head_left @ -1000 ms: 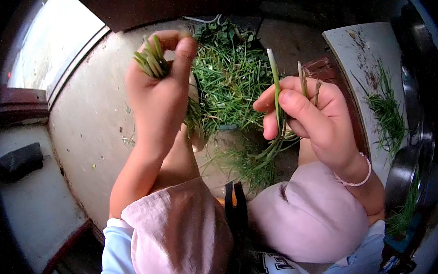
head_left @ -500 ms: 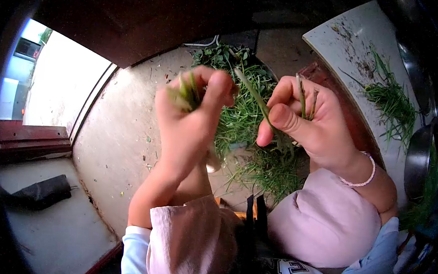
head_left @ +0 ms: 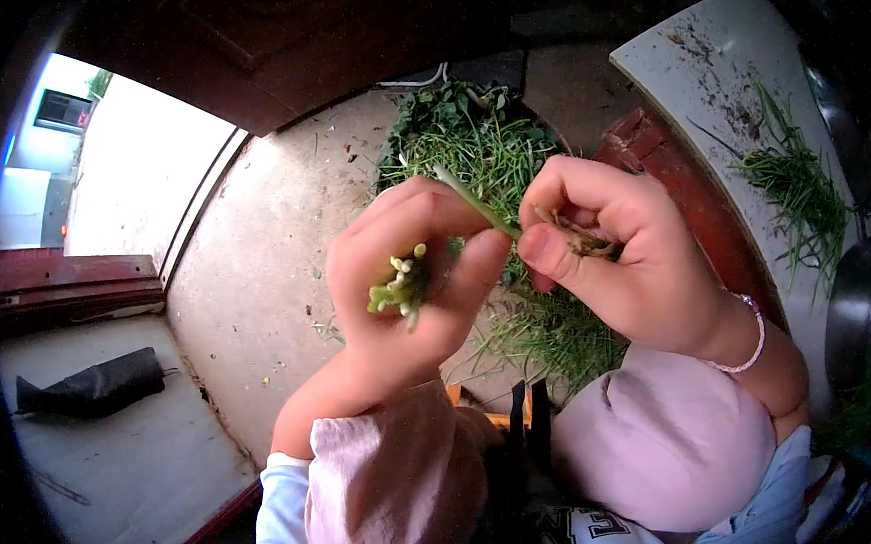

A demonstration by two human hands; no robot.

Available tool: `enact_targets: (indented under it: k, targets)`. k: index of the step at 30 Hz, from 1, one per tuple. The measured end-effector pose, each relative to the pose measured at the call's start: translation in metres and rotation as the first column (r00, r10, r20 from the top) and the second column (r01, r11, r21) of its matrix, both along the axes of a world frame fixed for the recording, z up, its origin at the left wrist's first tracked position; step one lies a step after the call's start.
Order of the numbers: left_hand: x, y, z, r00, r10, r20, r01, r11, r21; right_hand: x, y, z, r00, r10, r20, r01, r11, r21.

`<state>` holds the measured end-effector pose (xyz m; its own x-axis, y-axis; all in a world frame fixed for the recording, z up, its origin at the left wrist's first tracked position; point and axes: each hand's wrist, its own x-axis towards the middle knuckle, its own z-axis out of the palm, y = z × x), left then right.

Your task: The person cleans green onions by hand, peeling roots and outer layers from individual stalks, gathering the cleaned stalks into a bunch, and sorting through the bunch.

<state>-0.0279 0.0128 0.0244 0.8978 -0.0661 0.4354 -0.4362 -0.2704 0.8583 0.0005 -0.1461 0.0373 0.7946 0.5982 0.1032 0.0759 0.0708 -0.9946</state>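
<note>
My left hand (head_left: 391, 259) is closed around a bunch of green stems (head_left: 405, 288), whose pale ends poke out beside the palm. Between the thumb and forefinger of my right hand (head_left: 626, 249) is the end of a single pale green stem (head_left: 480, 203). That stem slants up and left, past my left thumb and forefinger; whether they touch it I cannot tell. Brown, withered scraps (head_left: 585, 241) are tucked in the curled fingers of my right hand. Below both hands, a heap of long green leafy stalks (head_left: 487, 156) lies on the floor.
A pale board (head_left: 705, 99) on the right carries dirt crumbs and a tuft of greens (head_left: 794, 194). Beside it runs a dark red wooden edge (head_left: 704, 209). A metal bowl (head_left: 852, 317) stands far right. At lower left, a black object (head_left: 95, 381) lies on a pale surface.
My left hand has moved right and down, close to my right hand, and turned so the stem ends face me. The upright stems in my right hand's fingers now look like brown scraps.
</note>
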Motion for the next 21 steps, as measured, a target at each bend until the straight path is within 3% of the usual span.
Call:
enact_targets:
  k: [4,6,8,9,10,12,13,16,17,18,20,21]
  targets:
    - [0.000,0.000,0.001,0.985,0.120,0.124,-0.129,0.989,0.066,-0.003,0.005,0.004,0.991,-0.011,-0.136,0.017,0.999,0.041]
    - [0.000,0.003,0.000,0.978,0.129,0.163,-0.147,0.984,0.103,-0.002,0.002,0.006,0.999,-0.005,0.050,0.011,0.991,-0.131]
    - [0.001,0.006,-0.001,0.965,0.223,0.141,-0.238,0.966,0.105,-0.001,0.002,0.006,0.988,-0.015,0.154,0.044,0.982,-0.185]
    - [0.004,0.005,-0.007,0.948,0.293,0.122,-0.293,0.956,-0.026,-0.001,0.003,0.006,0.967,-0.019,0.254,0.082,0.968,-0.239]
    - [0.006,0.014,-0.008,0.937,0.342,0.071,-0.349,0.930,0.117,-0.002,0.003,0.006,0.967,-0.019,0.255,0.081,0.969,-0.235]
    - [0.016,0.023,-0.017,0.899,0.438,0.019,-0.438,0.895,0.080,-0.004,0.003,0.008,0.975,-0.036,0.221,0.087,0.970,-0.226]
    - [0.017,0.027,-0.017,0.891,0.454,0.015,-0.451,0.881,0.143,-0.005,0.003,0.006,0.974,-0.036,0.222,0.087,0.971,-0.223]
    - [0.027,0.029,-0.028,0.906,0.423,0.028,-0.424,0.902,0.083,-0.006,0.004,0.005,0.993,-0.029,0.114,0.037,0.997,-0.067]
    - [0.019,0.025,-0.027,0.925,0.353,-0.143,-0.356,0.934,0.001,-0.006,0.004,0.008,1.000,-0.008,0.010,0.008,0.999,-0.036]
    - [0.016,0.025,-0.028,0.942,0.298,-0.157,-0.302,0.953,-0.005,-0.005,0.003,0.011,0.995,0.017,-0.095,-0.018,1.000,-0.002]
    - [0.006,0.020,-0.022,0.953,0.141,-0.268,-0.187,0.970,-0.153,-0.005,0.004,0.006,1.000,0.004,-0.030,-0.004,1.000,0.000]
    - [0.003,0.015,-0.016,0.958,0.045,-0.282,-0.144,0.929,-0.342,-0.005,0.005,0.004,0.999,-0.007,0.032,0.007,1.000,0.000]
